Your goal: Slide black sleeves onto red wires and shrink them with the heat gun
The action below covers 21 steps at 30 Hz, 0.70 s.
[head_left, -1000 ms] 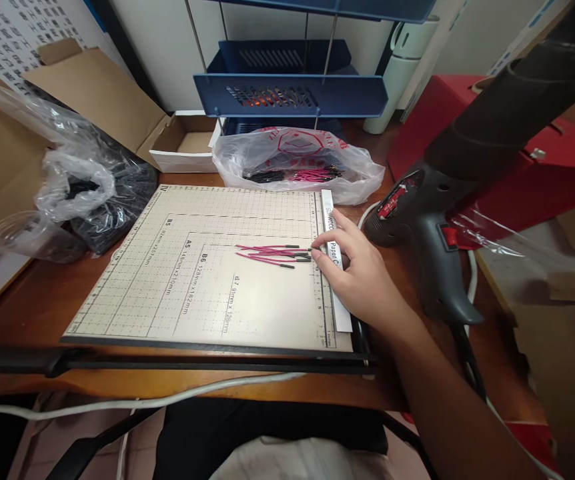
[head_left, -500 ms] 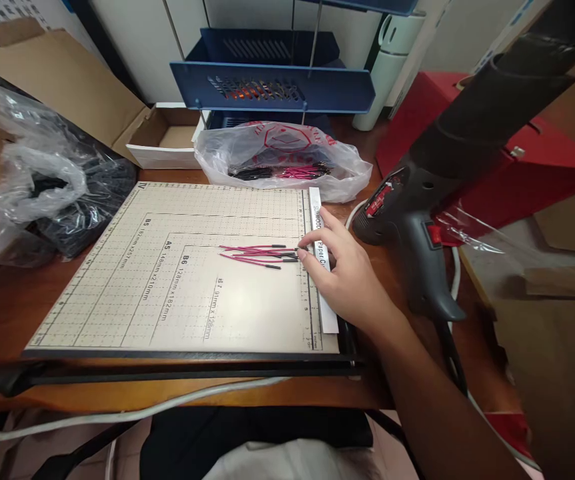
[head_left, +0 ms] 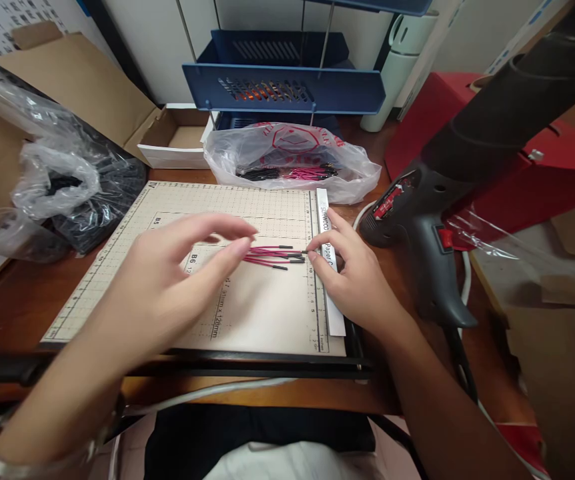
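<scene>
Several thin pink-red wires with black ends (head_left: 272, 255) lie in a loose bundle on a cream paper cutter board (head_left: 267, 313) printed with a grid. My right hand (head_left: 352, 273) rests by the white strip at the board's right side, thumb and index finger pinched on the black tip of a wire. Over the left ends of the bundle hovers my left hand (head_left: 177, 280), slightly blurred. Its thumb and index finger are a little apart, and I see nothing between them. Those left wire ends are hidden behind its fingertips.
Behind the board lies a plastic bag (head_left: 292, 150) holding more wires, below a blue rack (head_left: 287, 90). To the right stands a black heat gun (head_left: 427, 193) before a red box (head_left: 507, 133). An open cardboard box (head_left: 82, 87) and clear bags (head_left: 57, 180) sit left.
My left hand has come into view from the lower left and reached over the left ends of the wires. My right hand keeps its pinch. The whole view has shifted slightly.
</scene>
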Available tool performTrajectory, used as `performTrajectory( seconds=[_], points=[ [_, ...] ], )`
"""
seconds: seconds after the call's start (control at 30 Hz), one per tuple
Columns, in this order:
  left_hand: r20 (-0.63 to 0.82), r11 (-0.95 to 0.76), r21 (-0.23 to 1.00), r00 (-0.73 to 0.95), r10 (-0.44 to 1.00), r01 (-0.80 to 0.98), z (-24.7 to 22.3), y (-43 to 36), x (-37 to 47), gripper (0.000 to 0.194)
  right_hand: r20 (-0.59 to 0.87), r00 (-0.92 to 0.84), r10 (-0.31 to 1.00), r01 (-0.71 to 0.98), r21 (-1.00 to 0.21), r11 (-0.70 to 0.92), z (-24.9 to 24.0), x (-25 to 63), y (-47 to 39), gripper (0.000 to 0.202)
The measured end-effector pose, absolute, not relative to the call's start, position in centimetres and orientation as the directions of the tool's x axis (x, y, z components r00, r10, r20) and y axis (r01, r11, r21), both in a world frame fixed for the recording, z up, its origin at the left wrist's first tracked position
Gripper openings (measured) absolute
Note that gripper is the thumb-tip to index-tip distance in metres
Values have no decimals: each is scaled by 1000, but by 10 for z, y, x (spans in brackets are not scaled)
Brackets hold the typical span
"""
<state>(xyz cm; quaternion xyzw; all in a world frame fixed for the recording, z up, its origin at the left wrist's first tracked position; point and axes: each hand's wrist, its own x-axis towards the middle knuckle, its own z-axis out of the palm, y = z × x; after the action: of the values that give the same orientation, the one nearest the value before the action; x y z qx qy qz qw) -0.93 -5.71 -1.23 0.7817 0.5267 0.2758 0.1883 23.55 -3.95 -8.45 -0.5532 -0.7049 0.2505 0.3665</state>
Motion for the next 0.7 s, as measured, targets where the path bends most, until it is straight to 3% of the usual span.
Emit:
performTrajectory(
  seconds=[0.1,0.27,0.7],
  points=[
    [172,-451,521,428,887,725,-5,-9,0,24,238,-119,964,603,-754,261,-85,236,-39,10],
    [-146,-490,552,656,740,675,-12,57,14,22,214,-110,971,606,-759,236,-84,235,-40,12],
    [-126,-521,628,736,665,578,-32,54,8,17,207,-84,975,581,-785,217,-81,233,-40,11]
  ],
)
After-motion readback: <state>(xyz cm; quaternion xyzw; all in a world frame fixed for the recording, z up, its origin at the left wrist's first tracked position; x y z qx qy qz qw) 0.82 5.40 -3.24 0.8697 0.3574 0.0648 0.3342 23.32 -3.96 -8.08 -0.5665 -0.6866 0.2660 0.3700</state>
